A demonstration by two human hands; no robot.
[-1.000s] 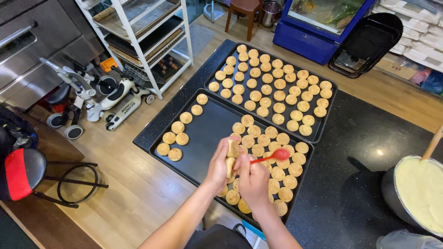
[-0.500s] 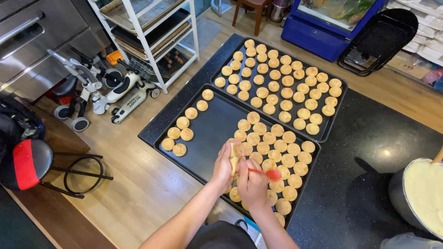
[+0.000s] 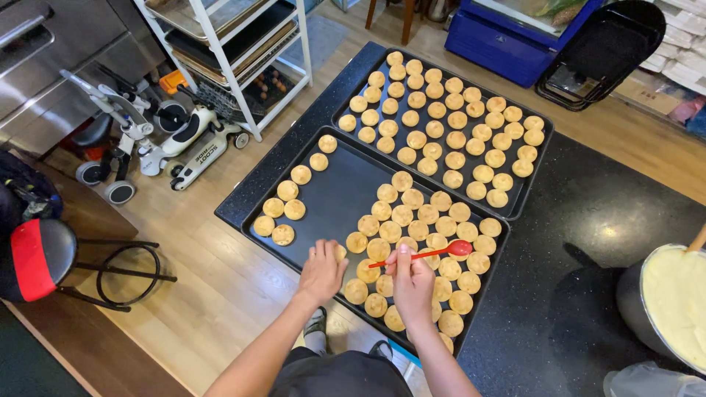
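Observation:
Two black baking trays lie on a dark stone counter. The near tray (image 3: 334,202) holds several small round golden pastries, with a bare patch in its left middle. The far tray (image 3: 543,165) is packed with the same pastries. My left hand (image 3: 321,269) grips one pastry (image 3: 340,253) at the near tray's front edge. My right hand (image 3: 412,281) holds a red spoon (image 3: 434,253) that points right over the pastries.
A metal pot of pale cream (image 3: 673,305) stands at the counter's right edge. A white rack (image 3: 228,44), a toy scooter (image 3: 187,147) and a red-and-black stool (image 3: 44,257) sit on the wooden floor to the left. A blue chest (image 3: 515,33) stands beyond.
My left hand has moved left and down to the tray's front edge with a pastry. My right hand has drawn the red spoon back slightly; the camera view shifted.

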